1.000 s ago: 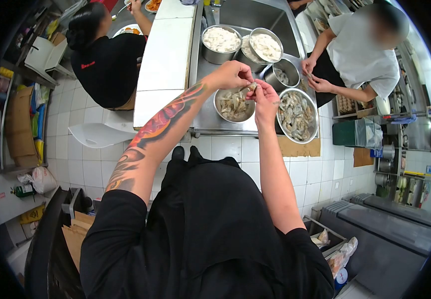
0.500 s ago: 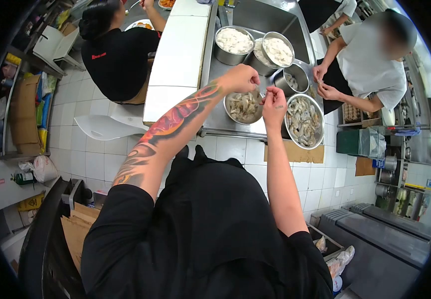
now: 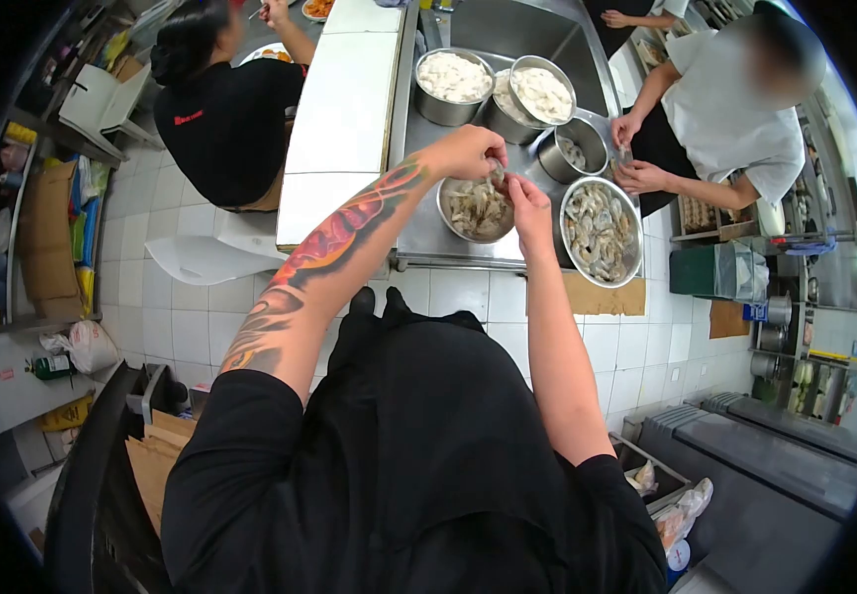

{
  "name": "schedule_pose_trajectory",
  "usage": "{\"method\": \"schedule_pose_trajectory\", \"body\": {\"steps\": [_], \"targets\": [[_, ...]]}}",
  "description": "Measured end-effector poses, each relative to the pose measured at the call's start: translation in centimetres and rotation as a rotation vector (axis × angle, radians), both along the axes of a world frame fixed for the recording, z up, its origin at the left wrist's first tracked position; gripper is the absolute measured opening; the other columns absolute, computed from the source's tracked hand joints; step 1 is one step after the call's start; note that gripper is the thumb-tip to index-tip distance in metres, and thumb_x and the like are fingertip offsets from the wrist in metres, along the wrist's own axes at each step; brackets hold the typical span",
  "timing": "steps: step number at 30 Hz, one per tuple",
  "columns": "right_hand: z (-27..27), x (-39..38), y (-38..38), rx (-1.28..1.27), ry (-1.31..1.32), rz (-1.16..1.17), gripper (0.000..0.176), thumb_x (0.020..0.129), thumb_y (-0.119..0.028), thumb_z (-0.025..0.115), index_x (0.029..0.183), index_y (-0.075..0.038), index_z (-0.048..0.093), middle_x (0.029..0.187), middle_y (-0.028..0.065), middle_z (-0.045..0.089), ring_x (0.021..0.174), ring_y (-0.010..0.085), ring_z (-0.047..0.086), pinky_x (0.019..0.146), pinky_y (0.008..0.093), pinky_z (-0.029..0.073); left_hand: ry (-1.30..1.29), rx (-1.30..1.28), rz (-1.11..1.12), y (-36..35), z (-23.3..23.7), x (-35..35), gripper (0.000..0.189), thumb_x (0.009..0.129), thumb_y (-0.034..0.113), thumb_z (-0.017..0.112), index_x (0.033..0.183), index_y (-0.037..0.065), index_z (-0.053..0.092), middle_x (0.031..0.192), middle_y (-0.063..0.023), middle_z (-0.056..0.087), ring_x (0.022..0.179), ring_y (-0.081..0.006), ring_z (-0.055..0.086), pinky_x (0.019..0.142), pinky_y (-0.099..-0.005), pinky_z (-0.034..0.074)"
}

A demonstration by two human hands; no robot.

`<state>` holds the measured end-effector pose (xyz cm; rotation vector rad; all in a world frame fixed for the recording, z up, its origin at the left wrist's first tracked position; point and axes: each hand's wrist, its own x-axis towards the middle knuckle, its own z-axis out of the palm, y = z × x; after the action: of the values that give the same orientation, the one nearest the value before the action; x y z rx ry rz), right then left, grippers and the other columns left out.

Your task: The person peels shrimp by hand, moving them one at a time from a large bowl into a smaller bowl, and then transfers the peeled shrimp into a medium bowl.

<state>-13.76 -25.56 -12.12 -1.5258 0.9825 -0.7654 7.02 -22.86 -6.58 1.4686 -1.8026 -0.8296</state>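
Note:
My left hand (image 3: 469,152) is closed over a metal bowl, with a small grey shrimp (image 3: 497,171) in its fingertips. Close beside it, my right hand (image 3: 530,209) is also closed, its fingers pinching at the same shrimp. Beneath both hands lies the steel bowl (image 3: 445,220), holding a heap of shrimp shells and heads (image 3: 479,209). To the right stands a larger bowl full of whole shrimp (image 3: 601,230). Behind it, a steel pot (image 3: 587,134) has a few grey shrimp at its bottom.
Pots of pale peeled shrimp (image 3: 454,76) stand at the back of the steel counter (image 3: 418,241), before a sink (image 3: 547,40). Across on the right, a co-worker in a white shirt (image 3: 735,99) handles a shrimp. A person in black (image 3: 225,129) sits at left beside a white-tiled ledge (image 3: 339,129).
My hands have come together at the shrimp, the right one turning inward and the left one lowering its fingers toward it. The view has shifted slightly.

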Motion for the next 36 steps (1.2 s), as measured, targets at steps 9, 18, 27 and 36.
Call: {"method": "schedule_pose_trajectory", "body": {"steps": [9, 18, 27, 36], "targets": [[0.1, 0.5, 0.7, 0.207, -0.207, 0.037, 0.023, 0.104, -0.023, 0.058, 0.098, -0.002, 0.067, 0.079, -0.0003, 0.064, 0.069, 0.0092, 0.058, 0.065, 0.0250, 0.047, 0.007, -0.014, -0.007, 0.2, 0.6, -0.1, 0.024, 0.084, 0.005, 0.069, 0.108, 0.001, 0.070, 0.095, -0.0111, 0.074, 0.083, -0.0187, 0.072, 0.078, -0.0340, 0.057], [-0.1, -0.9, 2.0, -0.305, 0.217, -0.114, 0.022, 0.099, -0.021, 0.063, 0.097, -0.001, 0.073, 0.081, 0.0064, 0.069, 0.071, 0.0132, 0.061, 0.069, 0.0273, 0.049, -0.022, 0.023, 0.041, -0.3, 0.1, 1.0, 0.023, 0.081, 0.009, 0.073, 0.104, 0.004, 0.073, 0.089, -0.0108, 0.073, 0.082, -0.0179, 0.070, 0.077, -0.0344, 0.055], [3.2, 1.0, 1.6, 0.268, -0.295, -0.003, 0.022, 0.099, -0.017, 0.068, 0.111, 0.002, 0.073, 0.093, 0.0083, 0.074, 0.080, 0.0144, 0.070, 0.071, 0.0299, 0.058, 0.181, 0.213, -0.021, 0.4, 1.4, -0.1, 0.019, 0.090, 0.010, 0.072, 0.104, -0.003, 0.068, 0.092, -0.0120, 0.072, 0.078, -0.0175, 0.073, 0.071, -0.0308, 0.061], [4.5, -3.5, -5.9, 0.251, -0.574, -0.098, 0.030, 0.097, -0.006, 0.067, 0.124, 0.007, 0.063, 0.102, 0.0134, 0.072, 0.087, 0.0203, 0.070, 0.077, 0.0341, 0.060, 0.406, 0.328, 0.022, 0.5, 1.4, -0.3, 0.034, 0.100, 0.021, 0.065, 0.121, -0.005, 0.060, 0.109, -0.0141, 0.069, 0.084, -0.0200, 0.075, 0.071, -0.0302, 0.063]]}}
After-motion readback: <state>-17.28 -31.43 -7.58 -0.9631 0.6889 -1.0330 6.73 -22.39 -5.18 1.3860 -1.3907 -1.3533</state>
